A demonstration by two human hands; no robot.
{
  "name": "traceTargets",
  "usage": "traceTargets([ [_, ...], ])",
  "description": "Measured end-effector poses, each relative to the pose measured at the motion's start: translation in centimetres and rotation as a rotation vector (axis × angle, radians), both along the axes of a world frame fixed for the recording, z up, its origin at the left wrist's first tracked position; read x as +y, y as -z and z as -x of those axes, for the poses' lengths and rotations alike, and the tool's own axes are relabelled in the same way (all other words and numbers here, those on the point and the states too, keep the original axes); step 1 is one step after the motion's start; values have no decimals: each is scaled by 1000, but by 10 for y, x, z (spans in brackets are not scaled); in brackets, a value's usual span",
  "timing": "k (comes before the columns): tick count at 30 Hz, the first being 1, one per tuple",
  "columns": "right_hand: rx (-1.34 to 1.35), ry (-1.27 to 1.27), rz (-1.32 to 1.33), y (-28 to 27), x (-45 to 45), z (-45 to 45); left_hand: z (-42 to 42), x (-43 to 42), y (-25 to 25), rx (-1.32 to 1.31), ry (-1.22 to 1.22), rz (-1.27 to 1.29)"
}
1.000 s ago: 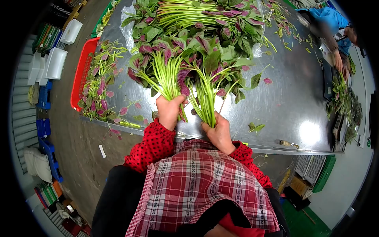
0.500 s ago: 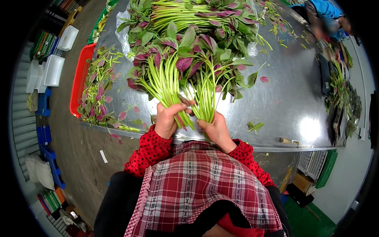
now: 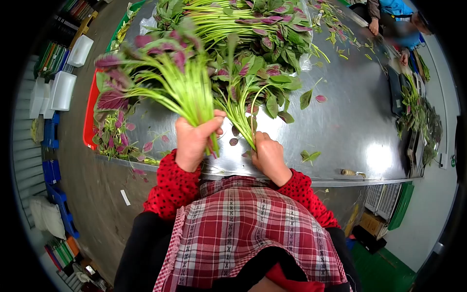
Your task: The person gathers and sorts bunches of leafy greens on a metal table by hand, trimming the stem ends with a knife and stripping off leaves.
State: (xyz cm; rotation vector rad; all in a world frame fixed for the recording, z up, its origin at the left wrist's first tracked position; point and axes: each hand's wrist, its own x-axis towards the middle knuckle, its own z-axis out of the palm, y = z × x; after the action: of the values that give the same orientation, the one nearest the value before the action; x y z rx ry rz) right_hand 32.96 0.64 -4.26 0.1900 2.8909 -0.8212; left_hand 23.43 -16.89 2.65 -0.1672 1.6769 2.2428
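Note:
My left hand [image 3: 197, 138] is closed round the stems of a thick bunch of red amaranth greens [image 3: 182, 90]; its purple-and-green leaves fan out to the upper left, blurred by motion. Closer to the middle of the table, my right hand [image 3: 269, 156] grips the lower stems of a smaller bunch of amaranth [image 3: 243, 109], whose leafy tops lean away over the metal. Behind both bunches lies a big pile of the same greens [image 3: 248, 29] on clear plastic. A few loose leaves [image 3: 234, 141] rest between my hands.
A red crate [image 3: 91, 114] stands at the table's left edge, with trimmed leaves [image 3: 114, 134] beside it. A wooden-handled tool [image 3: 352, 173] and a loose sprig [image 3: 310, 156] lie on the metal table [image 3: 340, 131]. Across it, a person in blue [image 3: 399, 9] stands near more greens [image 3: 423, 107].
My left hand has moved left with its bunch, swinging the leaves toward the upper left and apart from the right bunch. My right hand has shifted slightly right, and its bunch looks thinner.

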Motion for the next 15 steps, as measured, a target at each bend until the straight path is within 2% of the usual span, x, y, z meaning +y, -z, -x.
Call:
traceTargets([
  [3,113,-113,-131,-11,-5,-2,6,14,10,36,153,84],
  [5,146,-135,-222,-14,-5,-1,11,19,24,48,138,93],
  [7,184,-145,-277,-14,-4,0,15,21,39,70,306,68],
  [9,211,-149,-330,-14,-5,-1,10,26,42,59,306,47],
  [12,280,-171,-377,-12,-5,2,7,31,39,233,226,232],
  [15,284,-188,-443,-6,-5,2,13,27,52,186,304,269],
])
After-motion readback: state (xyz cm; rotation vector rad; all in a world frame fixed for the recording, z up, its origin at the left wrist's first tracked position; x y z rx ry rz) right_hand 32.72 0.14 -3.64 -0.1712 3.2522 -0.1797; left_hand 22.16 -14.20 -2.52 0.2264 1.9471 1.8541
